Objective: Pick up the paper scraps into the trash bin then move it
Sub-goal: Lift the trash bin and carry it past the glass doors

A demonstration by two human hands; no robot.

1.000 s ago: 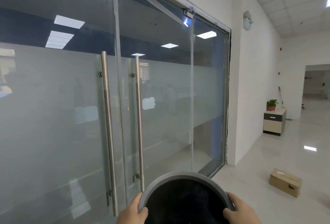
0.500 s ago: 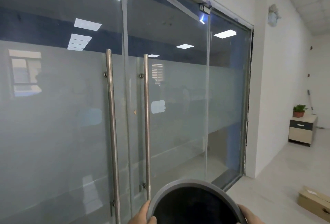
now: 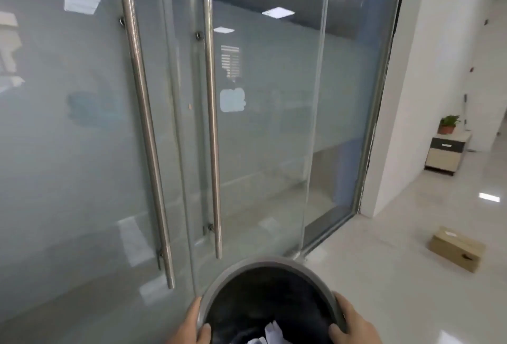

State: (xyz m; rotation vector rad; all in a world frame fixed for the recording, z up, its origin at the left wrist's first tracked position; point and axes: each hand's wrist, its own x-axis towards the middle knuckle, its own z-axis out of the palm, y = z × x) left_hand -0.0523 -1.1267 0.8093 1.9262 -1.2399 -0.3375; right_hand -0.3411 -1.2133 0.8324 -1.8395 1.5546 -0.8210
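With the left hand and right hand each gripping the bin rim, paper scraps inside, it could bump the close glass door.

The bin, round with a grey rim and a black liner, sits at the bottom of the view, held at the rim by both hands. The left hand grips the left side, thumb over the rim; the right hand grips the right side likewise. White paper scraps lie inside the bin. Just ahead stand frosted glass doors with two upright steel handles. On the pale floor to the right lies a cardboard box; further back a small cabinet carries a potted plant.
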